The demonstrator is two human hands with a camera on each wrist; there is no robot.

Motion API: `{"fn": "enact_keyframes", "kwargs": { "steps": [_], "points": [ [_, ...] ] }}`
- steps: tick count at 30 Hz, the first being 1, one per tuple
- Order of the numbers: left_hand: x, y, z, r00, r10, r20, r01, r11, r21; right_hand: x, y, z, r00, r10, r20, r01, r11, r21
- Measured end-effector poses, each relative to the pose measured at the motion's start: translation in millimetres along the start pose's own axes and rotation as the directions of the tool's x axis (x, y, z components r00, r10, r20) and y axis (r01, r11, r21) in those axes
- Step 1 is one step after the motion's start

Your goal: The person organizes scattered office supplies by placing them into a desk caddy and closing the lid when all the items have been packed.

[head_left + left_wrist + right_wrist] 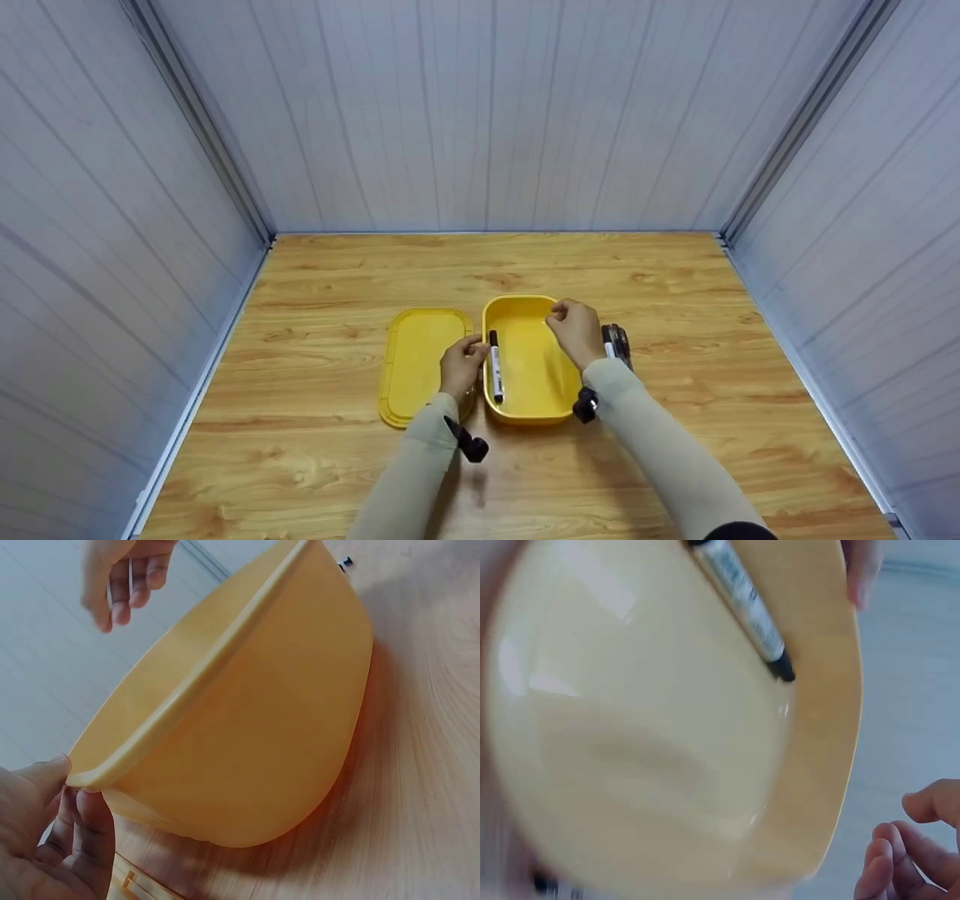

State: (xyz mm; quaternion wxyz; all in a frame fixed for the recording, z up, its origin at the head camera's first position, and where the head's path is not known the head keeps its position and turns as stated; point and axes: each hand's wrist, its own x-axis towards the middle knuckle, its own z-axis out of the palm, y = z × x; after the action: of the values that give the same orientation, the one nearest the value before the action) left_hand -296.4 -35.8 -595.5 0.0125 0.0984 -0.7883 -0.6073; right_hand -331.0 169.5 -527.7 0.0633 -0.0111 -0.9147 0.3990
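pinching left rim of yellow box (534, 356) w/ l hand (463, 366), thumb on top of rim, fingers under lip. holding r hand (577, 330) over right side of box, fingers loosely bent, gripping nothing, w/ gap btwn thumb + fingers in r wrist view.

see box upright on wood-look table (315, 345), open side up, approx front & ctr of the person. see one marker (496, 367) inside, lying lengthwise along left wall of box, just across rim from l hand; white barrel w/ dark print, black at both ends. can't read print.

see yellow lid (420, 367) flat on table just left of box, partly covered from view by l hand. see pile of dark pens (619, 341) just right of box, partly hidden by r wrist; can't tell exact qty.

wearing light long sleeves (675, 450), plus black wrist devices (469, 444).

further out: see whitish back wall (487, 112), plus left (97, 225) & right (870, 187) side walls, w/ grey posts (814, 112) at corners.
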Motion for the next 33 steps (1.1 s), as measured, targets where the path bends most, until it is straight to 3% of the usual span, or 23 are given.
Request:
{"fn": "enact_keyframes", "kwargs": {
  "steps": [11,16,20,27,33],
  "points": [
    [-1.8,0.4,0.2,1.000,-0.001,0.001,0.001,1.000,-0.008,4.7,49.8,-14.8,0.995,0.105,0.003,-0.104,0.992,-0.069],
    [-2.1,-0.2,0.4,1.000,0.024,0.001,-0.024,1.000,-0.013,1.4,68.3,-11.9,0.995,0.100,0.013,-0.098,0.990,-0.100],
    [-1.1,-1.1,1.2,1.000,0.021,0.005,-0.021,0.999,-0.027,-1.8,78.6,-6.6,0.997,0.072,0.022,-0.068,0.989,-0.131],
    [-0.8,-2.6,2.3,1.000,-0.011,0.012,0.011,0.999,-0.031,-7.1,92.9,2.0,0.994,0.101,0.044,-0.094,0.987,-0.127],
    [1.3,-4.5,3.4,1.000,0.007,0.002,-0.007,1.000,-0.016,-5.3,97.6,8.2,0.993,0.114,0.008,-0.112,0.983,-0.143]
  ]
}}
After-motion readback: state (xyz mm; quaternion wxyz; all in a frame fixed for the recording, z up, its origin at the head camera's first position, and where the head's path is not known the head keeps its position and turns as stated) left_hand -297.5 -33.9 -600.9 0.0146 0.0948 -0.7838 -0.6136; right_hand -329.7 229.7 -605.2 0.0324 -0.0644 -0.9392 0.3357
